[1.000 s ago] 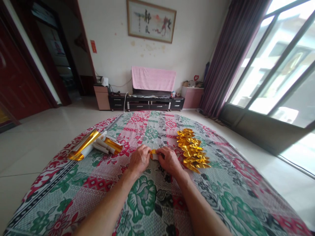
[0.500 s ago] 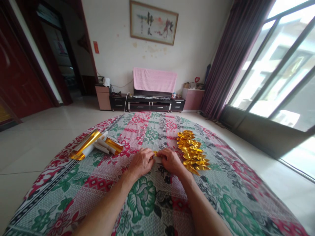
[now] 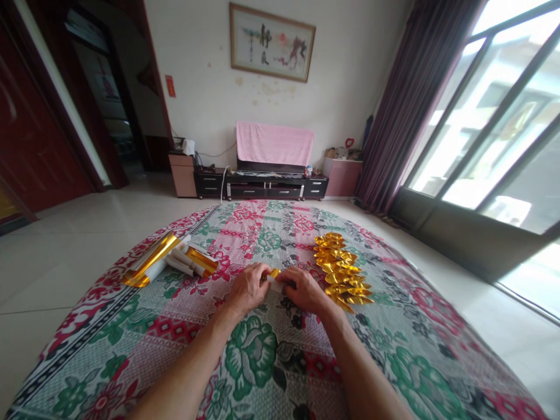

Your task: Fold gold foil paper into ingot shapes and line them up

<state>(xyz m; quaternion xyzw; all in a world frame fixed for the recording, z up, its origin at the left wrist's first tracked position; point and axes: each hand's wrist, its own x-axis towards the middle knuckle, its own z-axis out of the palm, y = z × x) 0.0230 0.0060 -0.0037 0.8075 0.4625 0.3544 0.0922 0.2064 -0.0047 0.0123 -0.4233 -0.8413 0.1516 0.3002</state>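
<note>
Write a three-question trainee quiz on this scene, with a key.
1. True or false: both hands touch the small gold paper.
2. The pile of folded gold pieces lies nearer which hand? A) left hand B) right hand
3. Fill in: the gold rolls lie on the ____ cloth.

Key: 1 true; 2 B; 3 floral.
</note>
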